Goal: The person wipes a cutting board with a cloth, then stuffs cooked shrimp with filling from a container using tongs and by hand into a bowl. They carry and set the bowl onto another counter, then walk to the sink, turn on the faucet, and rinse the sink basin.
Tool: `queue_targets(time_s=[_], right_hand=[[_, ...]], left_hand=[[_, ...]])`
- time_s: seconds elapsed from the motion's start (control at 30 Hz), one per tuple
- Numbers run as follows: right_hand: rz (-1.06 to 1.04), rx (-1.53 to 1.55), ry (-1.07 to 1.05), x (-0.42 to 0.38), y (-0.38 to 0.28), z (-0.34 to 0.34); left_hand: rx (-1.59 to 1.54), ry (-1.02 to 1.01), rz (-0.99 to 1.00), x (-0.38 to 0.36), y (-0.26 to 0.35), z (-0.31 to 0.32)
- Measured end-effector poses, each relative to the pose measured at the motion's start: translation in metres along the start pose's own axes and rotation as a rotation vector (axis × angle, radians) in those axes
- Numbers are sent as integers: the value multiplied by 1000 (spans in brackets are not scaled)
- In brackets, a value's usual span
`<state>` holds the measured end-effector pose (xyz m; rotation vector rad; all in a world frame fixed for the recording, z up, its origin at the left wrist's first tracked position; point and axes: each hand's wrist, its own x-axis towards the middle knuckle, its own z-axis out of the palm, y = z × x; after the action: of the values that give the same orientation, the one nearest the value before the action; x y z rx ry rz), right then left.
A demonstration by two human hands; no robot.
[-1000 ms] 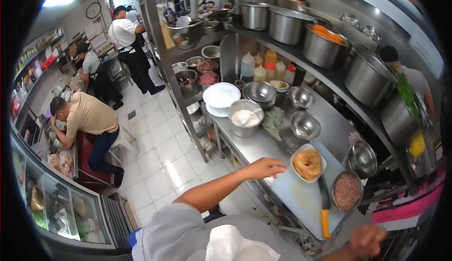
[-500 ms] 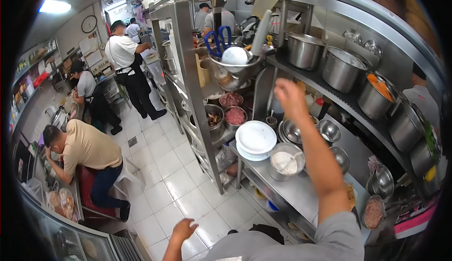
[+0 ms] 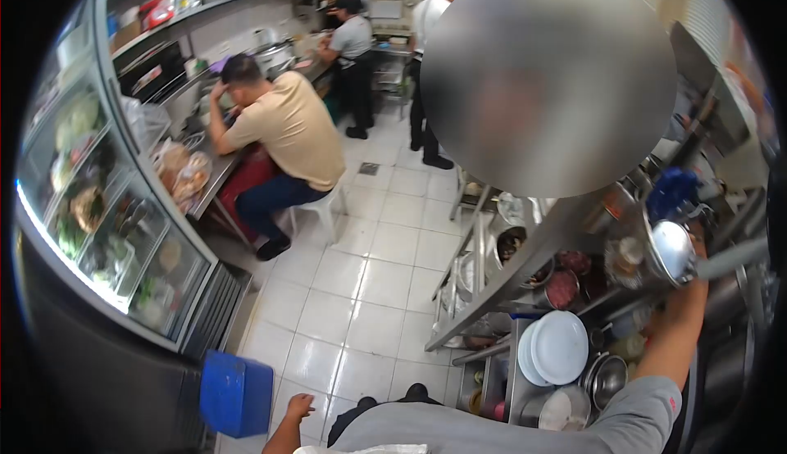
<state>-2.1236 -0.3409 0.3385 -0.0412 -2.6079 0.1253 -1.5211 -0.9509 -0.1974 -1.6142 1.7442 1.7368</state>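
Observation:
My right arm reaches up at the right to a metal bowl of utensils (image 3: 643,237). My right hand (image 3: 698,239) is mostly hidden behind the round shiny utensil (image 3: 673,251) there; I cannot make out what its fingers touch. Blue-handled scissors (image 3: 670,196) stand in the same bowl, and a long grey handle (image 3: 732,258) sticks out to the right. My left hand (image 3: 301,406) hangs low over the floor, holding nothing, its fingers loosely bent and apart. Below my right arm are stacked white plates (image 3: 560,347), a pot with white contents (image 3: 566,409) and metal bowls (image 3: 609,380).
A blue bin (image 3: 236,394) stands on the tiled floor beside a glass-door fridge (image 3: 106,208). A person in a tan shirt (image 3: 287,130) sits on a white stool; others stand farther back. Bowls of raw meat (image 3: 562,288) sit behind a metal shelf post. A blurred oval covers the upper right.
The view has swung left, bringing in the fridge and blue bin. My right hand has moved from over the counter up to the utensil bowl. My left hand still hangs low.

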Motion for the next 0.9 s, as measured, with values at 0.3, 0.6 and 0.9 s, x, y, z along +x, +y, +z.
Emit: queue_targets(time_s=[0.3, 0.6, 0.9], right_hand=[[24, -51, 0, 8, 6, 4], [5, -76, 15, 1, 11, 5], [-7, -99, 46, -5, 17, 1]], left_hand=[[-338, 160, -560, -56, -155, 18], [-288, 79, -281, -54, -100, 23], [-147, -9, -95, -43, -33, 8]])
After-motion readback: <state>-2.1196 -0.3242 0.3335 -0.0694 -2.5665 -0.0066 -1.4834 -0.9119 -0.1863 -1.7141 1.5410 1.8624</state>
